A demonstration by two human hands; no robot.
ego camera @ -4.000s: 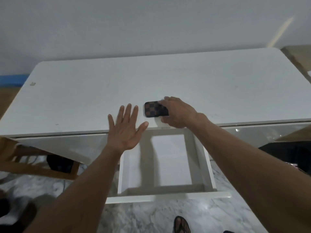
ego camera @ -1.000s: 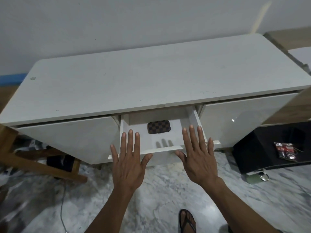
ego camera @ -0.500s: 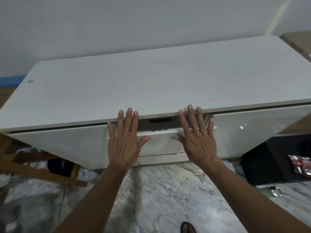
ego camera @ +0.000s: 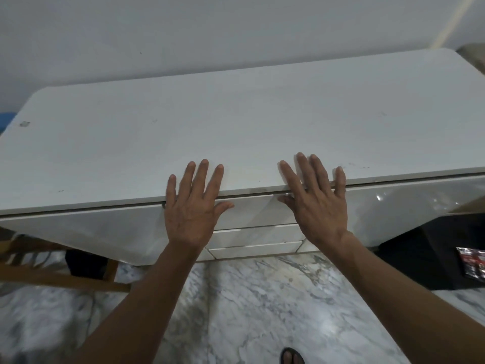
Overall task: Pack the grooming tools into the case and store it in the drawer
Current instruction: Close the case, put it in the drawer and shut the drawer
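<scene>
The top middle drawer of the white cabinet is pushed in, its front flush with the fronts beside it. My left hand lies flat against the drawer front's left end, fingers spread and reaching over the cabinet's top edge. At the right end my right hand presses flat the same way, holding nothing. The checkered brown case is hidden inside the drawer.
Two narrower drawer fronts sit below the top one. A wooden frame stands at the lower left, a black box with a red packet at the right. The floor is grey marble; a sandalled foot shows below.
The case went from the cabinet top into the open drawer. Both hands then pushed the drawer in; half a second ago a dark gap remained, now it is flush.
</scene>
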